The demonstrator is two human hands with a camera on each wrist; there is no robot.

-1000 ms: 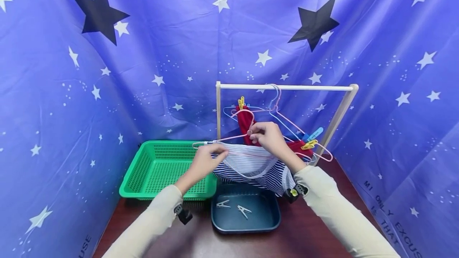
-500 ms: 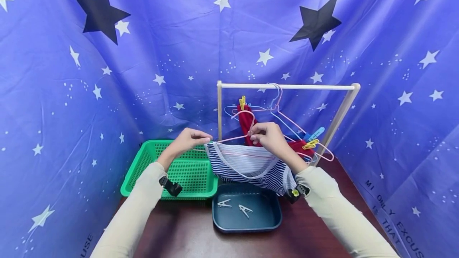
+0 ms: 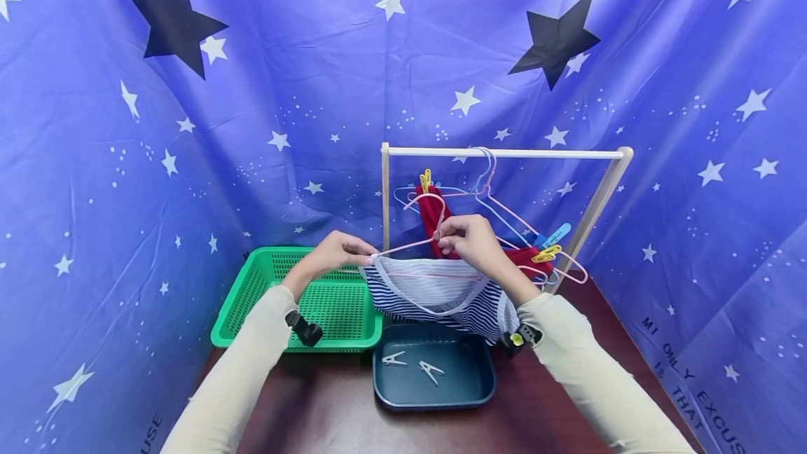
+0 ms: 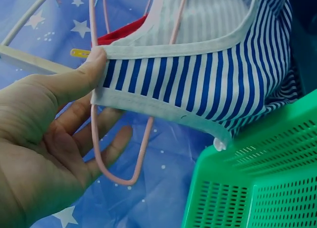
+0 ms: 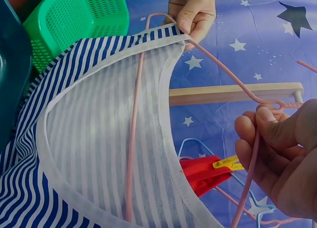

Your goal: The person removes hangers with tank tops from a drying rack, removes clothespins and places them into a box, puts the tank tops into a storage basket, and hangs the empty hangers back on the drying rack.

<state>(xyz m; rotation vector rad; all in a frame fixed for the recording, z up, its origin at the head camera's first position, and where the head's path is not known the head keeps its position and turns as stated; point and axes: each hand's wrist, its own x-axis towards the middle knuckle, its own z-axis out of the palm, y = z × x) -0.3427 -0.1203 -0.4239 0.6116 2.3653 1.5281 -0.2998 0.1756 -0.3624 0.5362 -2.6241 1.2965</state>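
A blue-and-white striped top (image 3: 410,300) hangs on a pink hanger (image 3: 410,246). My right hand (image 3: 469,244) pinches the hanger at the base of its hook, as the right wrist view shows with the twisted neck between thumb and fingers. At the left shoulder, my left hand (image 3: 337,254) pinches the top's narrow strap (image 4: 163,79) against the hanger. The thumb lies on the strap's edge and the other fingers are behind it. Past the strap, the hanger's looped end (image 4: 126,181) sticks out bare. The top's right shoulder is partly hidden by my right forearm.
Behind stands a drying rack (image 3: 504,153) with other hangers and a red garment (image 3: 431,212) held by a yellow clothespin (image 3: 425,179). A green basket (image 3: 222,321) is at left. Nearer, a dark tray (image 3: 435,403) holds two pale clothespins (image 3: 431,371).
My left hand has moved left and up from the neckline to the hanger's left end, where it grips the strap. My right hand has stayed at the hook's base.
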